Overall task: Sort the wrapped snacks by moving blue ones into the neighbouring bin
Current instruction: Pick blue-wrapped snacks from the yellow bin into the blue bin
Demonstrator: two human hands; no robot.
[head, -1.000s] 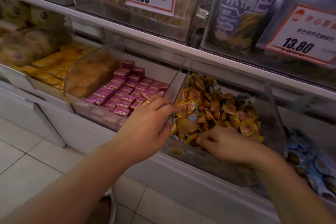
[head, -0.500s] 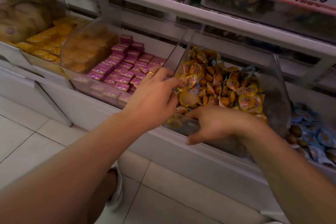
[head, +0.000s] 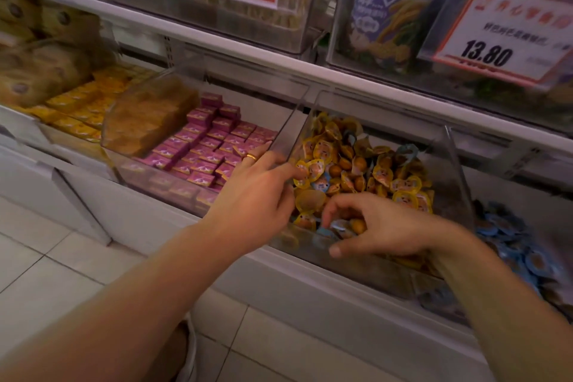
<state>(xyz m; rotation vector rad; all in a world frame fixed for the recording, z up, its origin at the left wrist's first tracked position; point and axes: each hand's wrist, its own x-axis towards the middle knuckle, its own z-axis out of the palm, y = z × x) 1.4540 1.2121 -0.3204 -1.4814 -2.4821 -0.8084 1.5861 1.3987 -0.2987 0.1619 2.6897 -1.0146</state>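
A clear bin (head: 453, 164) holds a heap of yellow wrapped snacks (head: 403, 187) with a few blue ones mixed in, one at the back (head: 406, 149). My right hand (head: 387, 226) is at the front of this bin, fingers curled down. Its thumb and fingertips pinch a blue wrapped snack (head: 327, 230). My left hand (head: 254, 195), with a ring on one finger, lies with straight fingers against the bin's left wall. The neighbouring bin on the right holds blue wrapped snacks (head: 511, 242), partly hidden by my right forearm.
Left of the yellow bin is a bin of pink boxes (head: 214, 139), then yellow packets (head: 77, 102). An upper shelf (head: 310, 71) with price tags and bagged snacks overhangs the bins. White floor tiles (head: 62, 273) lie below.
My right hand has shifted from the bin's front rim into the snacks and closed its fingers round a blue one. My left hand stays at the bin's left wall. The view tilted up.
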